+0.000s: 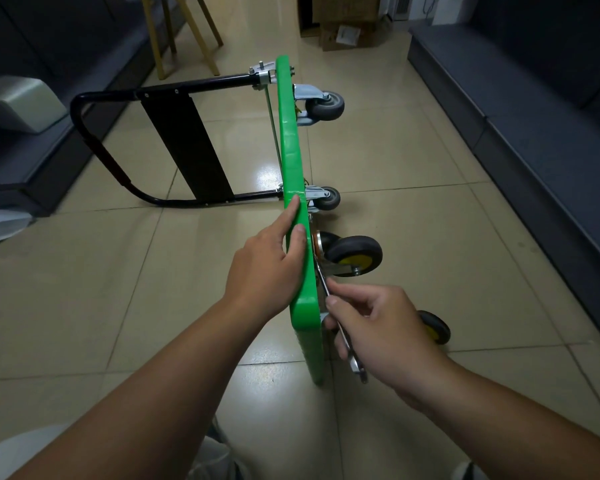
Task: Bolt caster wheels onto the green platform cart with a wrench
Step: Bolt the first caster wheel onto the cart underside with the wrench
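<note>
Dim indoor light, glare on floor tiles [267, 174] (edges warped).

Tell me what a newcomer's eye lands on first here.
A bright green cart stands on its edge mid-floor, its black handle lying out to the left. The left hand grips its top edge while the right hand holds a wrench beside the black, yellow-hubbed wheel on its underside.
</note>
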